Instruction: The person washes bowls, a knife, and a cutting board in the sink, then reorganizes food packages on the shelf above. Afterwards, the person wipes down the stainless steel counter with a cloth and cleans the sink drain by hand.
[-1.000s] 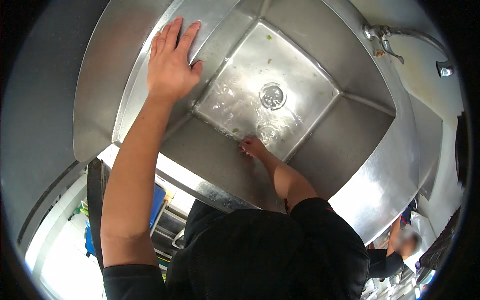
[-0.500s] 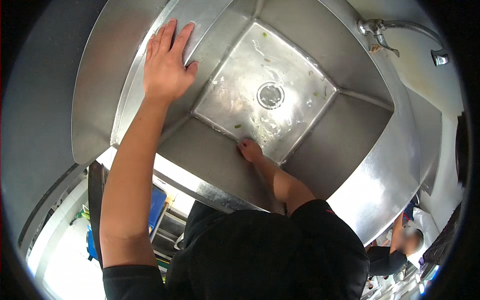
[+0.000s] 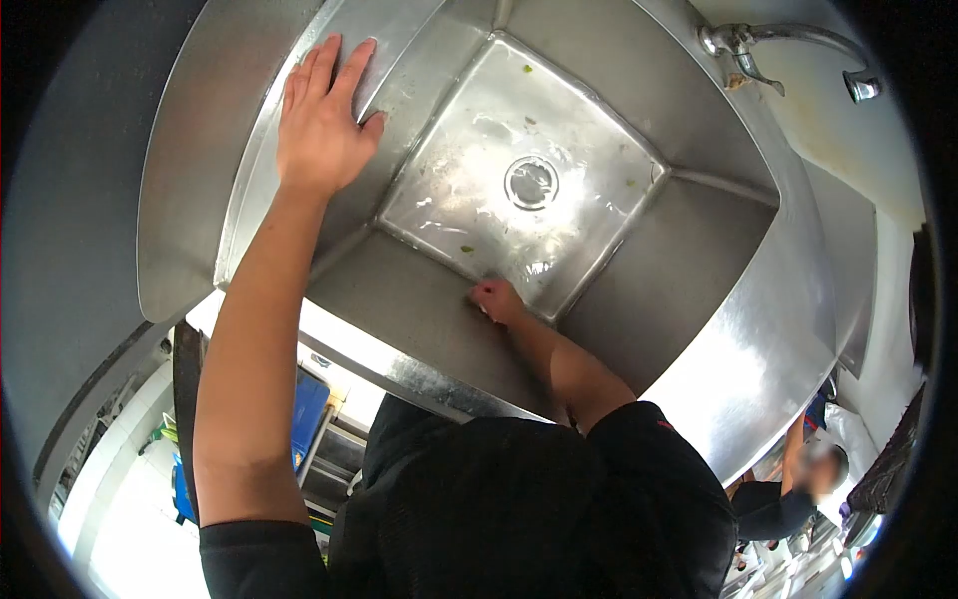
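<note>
My left hand (image 3: 324, 130) lies with its fingers spread on the left rim of a stainless steel sink (image 3: 389, 30) and holds nothing. Down in the basin, my right hand (image 3: 496, 300) is closed near the lower edge of the sink floor, against the near wall. What its fingers hold, if anything, is too small to make out. Shallow water glistens on the floor round the drain (image 3: 531, 183). A green scrap (image 3: 466, 249) lies above my right hand, and another green scrap (image 3: 527, 69) is near the far corner.
A chrome faucet (image 3: 743, 45) is mounted at the upper right, its spout pointing away from the basin. At the lower right a person (image 3: 788, 499) in dark clothing is some way off. Below the sink's left side are a blue object (image 3: 308, 414) and a metal rack (image 3: 334, 459).
The water on the sink floor is calmer and shallower. My right hand has stayed near the lower edge, its fingers now more tightly curled. The whole view has shifted slightly.
</note>
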Tool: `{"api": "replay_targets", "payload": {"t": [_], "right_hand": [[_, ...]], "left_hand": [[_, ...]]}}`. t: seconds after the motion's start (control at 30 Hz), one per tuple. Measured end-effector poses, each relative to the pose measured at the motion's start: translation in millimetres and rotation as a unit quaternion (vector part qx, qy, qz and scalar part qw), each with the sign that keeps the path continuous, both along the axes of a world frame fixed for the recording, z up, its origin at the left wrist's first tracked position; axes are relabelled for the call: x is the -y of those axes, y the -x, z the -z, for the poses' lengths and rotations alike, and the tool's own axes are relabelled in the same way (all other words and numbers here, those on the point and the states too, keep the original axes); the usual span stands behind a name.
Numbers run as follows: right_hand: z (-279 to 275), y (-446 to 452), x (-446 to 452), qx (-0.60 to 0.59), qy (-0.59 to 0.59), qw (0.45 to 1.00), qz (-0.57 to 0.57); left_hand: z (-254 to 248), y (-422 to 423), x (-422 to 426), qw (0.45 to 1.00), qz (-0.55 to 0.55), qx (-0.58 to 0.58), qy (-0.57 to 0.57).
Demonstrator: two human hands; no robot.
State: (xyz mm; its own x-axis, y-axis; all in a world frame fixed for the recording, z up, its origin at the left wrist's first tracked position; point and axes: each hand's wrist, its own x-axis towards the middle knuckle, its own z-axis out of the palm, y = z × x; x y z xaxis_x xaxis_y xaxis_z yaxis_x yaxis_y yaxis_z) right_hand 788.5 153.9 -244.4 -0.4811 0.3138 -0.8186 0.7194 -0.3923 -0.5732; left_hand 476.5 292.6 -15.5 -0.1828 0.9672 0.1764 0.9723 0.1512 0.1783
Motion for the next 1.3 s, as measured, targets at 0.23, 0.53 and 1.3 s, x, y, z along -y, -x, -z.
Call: {"api": "replay_targets", "payload": {"t": [0.23,0.53,1.3], "right_hand": [[32.5,-36.5,-22.4,-0.086,0.261,0.944,0.183],[24.1,-31.4,-40.2,-0.109,0.287,0.939,0.152],[-251.9,-68.5,36.7,-0.084,-0.298,0.948,-0.074]], "left_hand": [[3.6,1.7,1.4,1.0,-0.003,-0.002,-0.001],[2.2,1.7,2.1,1.0,-0.003,-0.017,-0.009],[-7.7,1.9,3.5,1.0,0.001,-0.013,0.006]]}}
